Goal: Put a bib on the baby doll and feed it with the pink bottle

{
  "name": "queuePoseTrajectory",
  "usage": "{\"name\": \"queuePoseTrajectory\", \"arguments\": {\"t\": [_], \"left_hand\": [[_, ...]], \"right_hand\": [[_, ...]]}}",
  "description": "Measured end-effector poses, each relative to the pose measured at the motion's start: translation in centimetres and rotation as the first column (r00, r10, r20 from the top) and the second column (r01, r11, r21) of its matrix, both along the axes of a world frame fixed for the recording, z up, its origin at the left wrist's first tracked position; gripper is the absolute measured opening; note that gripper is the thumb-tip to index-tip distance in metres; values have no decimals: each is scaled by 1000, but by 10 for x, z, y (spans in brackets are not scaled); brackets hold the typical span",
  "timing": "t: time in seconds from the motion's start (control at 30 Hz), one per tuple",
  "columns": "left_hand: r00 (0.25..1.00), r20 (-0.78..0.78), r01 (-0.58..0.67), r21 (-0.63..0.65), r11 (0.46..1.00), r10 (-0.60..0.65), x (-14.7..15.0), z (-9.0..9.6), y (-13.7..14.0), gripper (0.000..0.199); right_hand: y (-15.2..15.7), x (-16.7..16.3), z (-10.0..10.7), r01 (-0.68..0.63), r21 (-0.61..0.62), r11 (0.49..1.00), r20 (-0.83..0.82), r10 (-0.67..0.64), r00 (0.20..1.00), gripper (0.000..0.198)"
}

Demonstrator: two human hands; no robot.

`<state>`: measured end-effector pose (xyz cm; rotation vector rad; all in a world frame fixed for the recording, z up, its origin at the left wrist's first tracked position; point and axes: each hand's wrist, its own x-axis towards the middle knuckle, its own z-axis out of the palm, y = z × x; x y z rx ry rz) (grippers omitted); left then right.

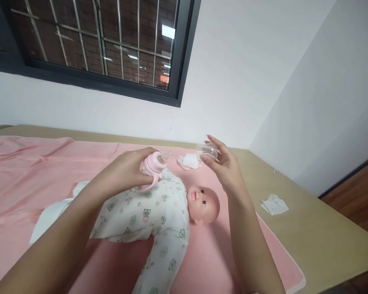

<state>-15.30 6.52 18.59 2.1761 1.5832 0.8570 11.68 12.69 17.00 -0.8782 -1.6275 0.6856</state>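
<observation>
A pink baby bottle [155, 162] with side handles is gripped in my left hand [130, 165], its clear nipple bare and tilted to the right. In my right hand [222, 163] is a clear bottle cap [207, 152], pinched between thumb and fingers and apart from the bottle. Below both hands a baby doll [204, 206] lies on its back, its head to the right. It wears a white outfit [153, 212] printed with small green animals. My left hand and the bottle hang over the doll's torso and hide part of it.
The doll lies on a pink blanket [208, 261] over a tan tabletop [319, 232]. A crumpled white cloth [190, 161] sits behind the doll's head, and a folded white tissue [274, 204] lies to the right. Walls and a barred window [110, 45] bound the back.
</observation>
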Motion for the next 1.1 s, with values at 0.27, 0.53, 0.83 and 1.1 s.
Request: {"name": "queuePoseTrajectory", "arguments": {"t": [0.27,0.53,0.83,1.1], "left_hand": [[956,-133,-254,72,964,262,-18,7,5,41],[878,-18,-468,168,867,478,-34,-2,22,37],[861,-8,-495,217,841,509,-24,-7,38,39],[854,-45,-517,36,855,518,-57,-59,128,53]], "right_hand": [[104,73,-99,617,-118,778,336,-553,762,81],[113,90,-158,707,-234,667,506,-538,675,69],[118,89,-168,712,-265,650,281,-655,702,78],[121,90,-166,714,-331,617,202,-693,692,76]]}}
